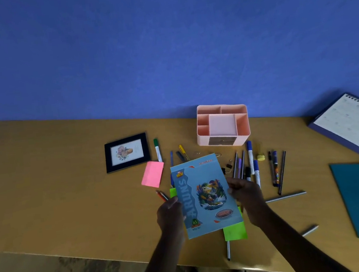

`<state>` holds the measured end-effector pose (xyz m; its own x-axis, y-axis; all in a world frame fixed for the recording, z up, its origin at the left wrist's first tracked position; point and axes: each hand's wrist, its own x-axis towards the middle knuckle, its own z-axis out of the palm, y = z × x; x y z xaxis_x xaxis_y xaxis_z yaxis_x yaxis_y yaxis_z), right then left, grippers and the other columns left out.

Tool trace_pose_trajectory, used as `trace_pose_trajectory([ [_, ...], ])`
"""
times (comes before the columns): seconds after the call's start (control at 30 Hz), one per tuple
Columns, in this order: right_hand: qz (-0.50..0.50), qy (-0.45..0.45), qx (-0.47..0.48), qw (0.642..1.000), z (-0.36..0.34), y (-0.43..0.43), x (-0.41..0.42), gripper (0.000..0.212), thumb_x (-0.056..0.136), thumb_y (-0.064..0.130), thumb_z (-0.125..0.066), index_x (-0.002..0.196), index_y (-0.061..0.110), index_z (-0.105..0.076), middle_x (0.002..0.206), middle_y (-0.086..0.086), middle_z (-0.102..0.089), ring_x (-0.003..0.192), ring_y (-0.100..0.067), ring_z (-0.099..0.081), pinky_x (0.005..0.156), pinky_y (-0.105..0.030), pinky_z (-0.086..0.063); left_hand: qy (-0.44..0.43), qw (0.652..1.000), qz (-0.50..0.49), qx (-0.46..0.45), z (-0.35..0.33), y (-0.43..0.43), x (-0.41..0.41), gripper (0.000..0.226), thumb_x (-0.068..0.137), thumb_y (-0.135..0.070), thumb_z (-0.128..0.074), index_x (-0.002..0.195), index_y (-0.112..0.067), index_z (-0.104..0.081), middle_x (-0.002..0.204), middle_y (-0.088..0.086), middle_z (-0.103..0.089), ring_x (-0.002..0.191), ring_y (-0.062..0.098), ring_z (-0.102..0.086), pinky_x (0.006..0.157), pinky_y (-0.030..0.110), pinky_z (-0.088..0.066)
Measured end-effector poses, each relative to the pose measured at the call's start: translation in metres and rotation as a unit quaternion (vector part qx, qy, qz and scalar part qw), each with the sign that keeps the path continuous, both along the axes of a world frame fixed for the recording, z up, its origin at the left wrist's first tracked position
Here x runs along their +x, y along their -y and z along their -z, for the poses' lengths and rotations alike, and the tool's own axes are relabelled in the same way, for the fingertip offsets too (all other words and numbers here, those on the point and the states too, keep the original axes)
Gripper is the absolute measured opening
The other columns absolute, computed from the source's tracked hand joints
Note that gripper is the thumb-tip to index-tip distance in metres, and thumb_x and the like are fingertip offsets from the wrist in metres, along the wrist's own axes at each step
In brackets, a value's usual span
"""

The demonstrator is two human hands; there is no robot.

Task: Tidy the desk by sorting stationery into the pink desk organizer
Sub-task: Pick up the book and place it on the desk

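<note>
Both hands are holding a light-blue booklet (205, 197) just above the counter (67, 182). The left hand (169, 215) is gripping its left edge, fingers curled around it. The right hand (246, 197) is pinching the right edge. The pink desk organizer (244, 133) is standing upright behind the booklet, near the wall and apart from it. Pens and markers (251, 156) are lying scattered between them. A pink sticky pad (152, 174) is lying to the booklet's left.

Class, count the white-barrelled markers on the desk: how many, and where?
3. Green-capped marker beside the frame; upper blue-capped marker below the organizer; lower blue-capped marker just right of the booklet. Others may hide under the booklet.
</note>
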<state>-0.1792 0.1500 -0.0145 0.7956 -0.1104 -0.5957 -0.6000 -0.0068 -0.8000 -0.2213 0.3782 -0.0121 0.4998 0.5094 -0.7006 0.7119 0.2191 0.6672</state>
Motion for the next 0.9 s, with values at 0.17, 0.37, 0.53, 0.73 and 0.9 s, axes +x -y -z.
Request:
trace_pose_trajectory([
  [0.17,0.029,0.016,0.000,0.999,-0.009,0.032,-0.005,0.042,0.096,-0.014,-0.060,0.127,0.009,-0.077,0.111,-0.009,-0.082,0.096,-0.026,-0.077,0.071,-0.044,-0.064,0.038,0.999,0.028,-0.013,-0.007,0.028,0.005,0.031,0.102,-0.008,-0.067,0.132,-0.009,-0.074,0.113,0.009,-0.076,0.090,0.019,-0.071,0.071,0.032,-0.060],
  [0.37,0.064,0.034,0.001,0.997,-0.022,0.078,-0.012,0.042,0.098,-0.014,-0.056,0.128,0.007,-0.076,0.114,-0.012,-0.081,0.102,-0.032,-0.077,0.079,-0.045,-0.064,0.059,0.995,0.065,-0.045,-0.011,0.077,0.016,0.030,0.103,-0.007,-0.067,0.132,-0.007,-0.074,0.113,0.009,-0.079,0.095,0.026,-0.075,0.089,0.046,-0.062],
  [0.53,0.116,0.038,-0.007,0.992,-0.025,0.124,-0.016,0.043,0.096,-0.016,-0.056,0.124,0.008,-0.079,0.111,-0.011,-0.082,0.095,-0.027,-0.076,0.076,-0.041,-0.063,0.068,0.990,0.108,-0.058,-0.013,0.122,0.028,0.034,0.105,-0.006,-0.066,0.138,-0.002,-0.068,0.127,0.026,-0.072,0.093,0.028,-0.067,0.078,0.040,-0.054],
  [0.73,0.157,0.044,-0.017,0.987,-0.024,0.191,-0.025,0.049,0.093,-0.017,-0.055,0.109,0.019,-0.084,0.106,-0.008,-0.083,0.095,-0.024,-0.079,0.074,-0.037,-0.065,0.060,0.979,0.173,-0.091,-0.019,0.183,0.040,0.031,0.103,-0.004,-0.066,0.134,-0.004,-0.071,0.103,-0.001,-0.076,0.089,0.018,-0.072,0.077,0.035,-0.061],
  [0.9,0.198,0.040,-0.042,0.979,-0.026,0.251,-0.035,0.060,0.091,-0.020,-0.058,0.085,0.032,-0.087,0.091,0.000,-0.083,0.078,-0.013,-0.077,0.061,-0.025,-0.061,0.060,0.963,0.244,-0.098,-0.024,0.239,0.042,0.032,0.102,-0.006,-0.068,0.134,-0.003,-0.071,0.122,0.013,-0.077,0.104,0.027,-0.077,0.085,0.040,-0.064],
])
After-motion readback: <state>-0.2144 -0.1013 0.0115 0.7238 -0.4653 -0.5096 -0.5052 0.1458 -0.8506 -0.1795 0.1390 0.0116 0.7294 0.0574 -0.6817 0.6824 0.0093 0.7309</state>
